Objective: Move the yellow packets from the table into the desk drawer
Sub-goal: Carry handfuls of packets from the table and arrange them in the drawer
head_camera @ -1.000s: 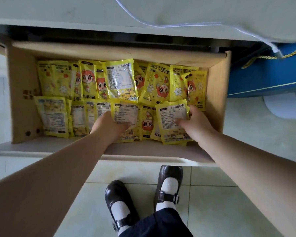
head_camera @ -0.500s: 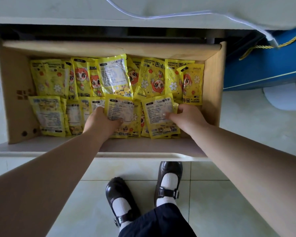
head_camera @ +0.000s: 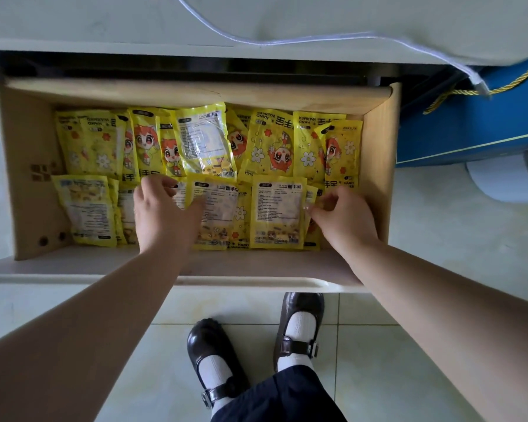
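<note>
The wooden desk drawer (head_camera: pixel 378 166) is pulled out and holds several yellow hand-warmer packets in two overlapping rows. The rear row (head_camera: pixel 269 141) shows cartoon fronts; the front row lies mostly label side up. My left hand (head_camera: pixel 162 214) hovers over the front row left of centre, fingers spread, thumb touching one label-up packet (head_camera: pixel 218 208). My right hand (head_camera: pixel 345 217) sits at the right end of the front row. Its loosely curled fingertips touch the right edge of another label-up packet (head_camera: pixel 276 211). Neither hand grips a packet.
The pale desk top (head_camera: pixel 287 16) runs above the drawer with a white cable (head_camera: pixel 287 41) across it. A blue bag with a gold rope handle (head_camera: pixel 470 126) stands to the right. My black shoes (head_camera: pixel 214 354) rest on the tiled floor below the drawer front.
Both hands have eased off the front-row packets they were pressing. The left fingers have spread and the right fingers have drawn back to the packet's edge. The packets lie flatter.
</note>
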{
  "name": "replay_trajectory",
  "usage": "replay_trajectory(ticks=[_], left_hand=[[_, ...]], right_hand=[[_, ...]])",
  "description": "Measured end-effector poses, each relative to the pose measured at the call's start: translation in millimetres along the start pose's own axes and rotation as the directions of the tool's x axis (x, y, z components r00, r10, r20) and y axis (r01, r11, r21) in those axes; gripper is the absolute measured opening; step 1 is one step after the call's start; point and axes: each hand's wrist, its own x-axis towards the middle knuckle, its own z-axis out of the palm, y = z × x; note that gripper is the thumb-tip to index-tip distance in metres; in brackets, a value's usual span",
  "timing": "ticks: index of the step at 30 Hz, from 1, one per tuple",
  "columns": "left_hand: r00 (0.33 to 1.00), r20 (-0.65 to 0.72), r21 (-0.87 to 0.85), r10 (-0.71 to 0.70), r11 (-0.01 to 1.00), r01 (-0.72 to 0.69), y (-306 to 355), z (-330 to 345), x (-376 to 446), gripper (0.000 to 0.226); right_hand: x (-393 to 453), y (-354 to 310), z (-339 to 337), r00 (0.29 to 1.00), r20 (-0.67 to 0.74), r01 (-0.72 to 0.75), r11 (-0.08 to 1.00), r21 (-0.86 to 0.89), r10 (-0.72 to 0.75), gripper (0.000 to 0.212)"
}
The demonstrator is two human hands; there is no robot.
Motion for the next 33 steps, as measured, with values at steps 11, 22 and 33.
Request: replay_trajectory(ticks=[11,22,33], left_hand=[[0.884,0.467,-0.115,0.023,0.993,0.035,22,31,-19,0.035],[0.861,0.502,-0.052,0.083,0.996,-0.067,39,56,-31,0.042],[0.811,0.582,-0.009,-0.049,0.998,0.067,27,49,-23,0.032]], right_hand=[[0,-6,8,0.989,0.141,-0.06,0.996,0.061,0.05,0.03],[-2,5,-5,0.969,0.085,-0.228,0.973,-0.04,0.23,0.027],[-16,-2,-13,0.933,0.155,-0.337,0.94,0.052,0.326,0.042]])
